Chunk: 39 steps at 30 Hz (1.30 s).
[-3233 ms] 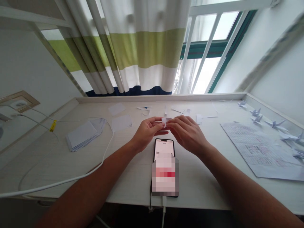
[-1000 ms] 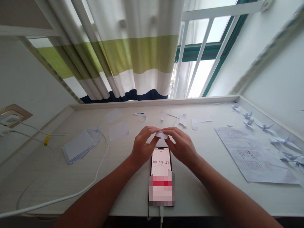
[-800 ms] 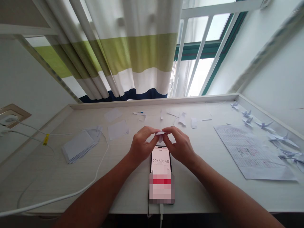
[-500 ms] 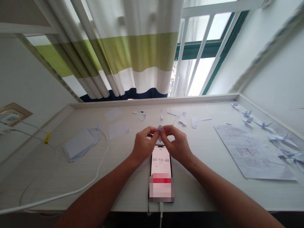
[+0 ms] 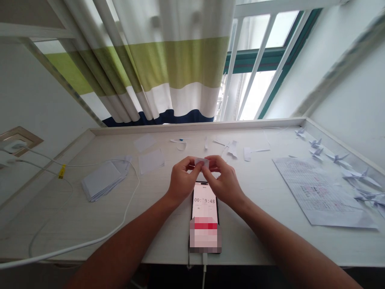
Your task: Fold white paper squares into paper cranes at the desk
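Observation:
A small folded piece of white paper (image 5: 202, 161) is pinched between my two hands, above the far end of a phone. My left hand (image 5: 184, 176) grips its left side with thumb and fingers closed. From the right, my right hand (image 5: 221, 176) pinches the other side, and the two thumbs nearly meet on the paper's near face. The fingers hide part of the paper. Just below my hands lies the phone (image 5: 205, 208), its lit screen showing a timer and its lower part blurred out.
Several folded paper cranes (image 5: 338, 159) line the right edge of the desk (image 5: 255, 241). Beside them lies a printed sheet (image 5: 319, 192). A stack of white paper (image 5: 104, 180) sits at the left, near a white cable (image 5: 124, 214). Paper scraps (image 5: 232, 148) lie along the back.
The paper between my fingers has turned from a pointed, upright shape to a wider, flatter-topped one. Both hands stay in nearly the same place, and the view has shifted slightly.

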{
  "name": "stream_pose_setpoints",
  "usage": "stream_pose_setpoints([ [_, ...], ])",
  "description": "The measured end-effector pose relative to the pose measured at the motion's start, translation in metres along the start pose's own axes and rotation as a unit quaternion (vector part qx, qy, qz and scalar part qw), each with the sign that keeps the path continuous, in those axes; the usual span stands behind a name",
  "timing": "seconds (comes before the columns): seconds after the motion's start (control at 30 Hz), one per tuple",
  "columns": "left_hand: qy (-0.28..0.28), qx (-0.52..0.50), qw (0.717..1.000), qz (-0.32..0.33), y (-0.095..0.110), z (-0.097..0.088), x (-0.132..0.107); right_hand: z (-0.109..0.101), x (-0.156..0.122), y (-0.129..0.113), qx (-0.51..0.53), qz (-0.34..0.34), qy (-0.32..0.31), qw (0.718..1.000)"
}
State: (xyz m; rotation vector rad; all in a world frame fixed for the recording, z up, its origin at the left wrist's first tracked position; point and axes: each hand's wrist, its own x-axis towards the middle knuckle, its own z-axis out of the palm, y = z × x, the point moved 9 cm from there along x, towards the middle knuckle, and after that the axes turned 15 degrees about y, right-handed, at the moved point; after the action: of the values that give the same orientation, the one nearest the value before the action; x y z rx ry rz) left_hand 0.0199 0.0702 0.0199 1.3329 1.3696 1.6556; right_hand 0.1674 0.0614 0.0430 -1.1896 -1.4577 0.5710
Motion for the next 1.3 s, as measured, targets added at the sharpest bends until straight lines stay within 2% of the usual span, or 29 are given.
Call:
stream_pose_setpoints([
  [0.17, 0.007, -0.035, 0.998, -0.057, -0.01, 0.0, 0.002, 0.0, 0.002, 0.013, 0.008, 0.06, 0.014, 0.998],
  [0.37, -0.019, -0.046, 0.993, -0.111, -0.016, 0.004, 0.004, 0.0, 0.005, 0.021, 0.0, 0.058, 0.013, 0.998],
  [0.57, -0.036, -0.069, 0.994, -0.083, -0.008, 0.009, 0.001, 0.003, 0.004, 0.022, 0.038, 0.095, -0.009, 0.995],
  [0.73, -0.053, -0.066, 0.993, -0.077, -0.009, 0.009, -0.001, 0.006, 0.003, 0.03, 0.115, 0.166, -0.015, 0.979],
  [0.8, -0.068, -0.038, 0.997, -0.026, -0.003, 0.007, 0.001, 0.006, 0.004, 0.034, 0.132, 0.185, -0.017, 0.974],
  [0.87, -0.096, 0.005, 0.992, 0.081, 0.012, 0.006, 0.001, 0.003, 0.007, 0.037, 0.149, 0.199, -0.013, 0.969],
  [0.93, -0.152, 0.042, 0.963, 0.221, 0.03, 0.011, -0.007, 0.0, 0.01, 0.038, 0.164, 0.207, -0.012, 0.964],
  [1.0, -0.158, 0.075, 0.935, 0.309, 0.04, 0.01, -0.011, -0.001, 0.012, 0.037, 0.174, 0.213, -0.023, 0.961],
  [1.17, -0.127, 0.098, 0.898, 0.41, 0.05, 0.001, -0.011, -0.002, 0.012, 0.039, 0.175, 0.222, -0.045, 0.958],
  [1.3, -0.127, 0.109, 0.882, 0.44, 0.055, -0.003, -0.01, -0.002, 0.012, 0.042, 0.146, 0.214, -0.063, 0.964],
])
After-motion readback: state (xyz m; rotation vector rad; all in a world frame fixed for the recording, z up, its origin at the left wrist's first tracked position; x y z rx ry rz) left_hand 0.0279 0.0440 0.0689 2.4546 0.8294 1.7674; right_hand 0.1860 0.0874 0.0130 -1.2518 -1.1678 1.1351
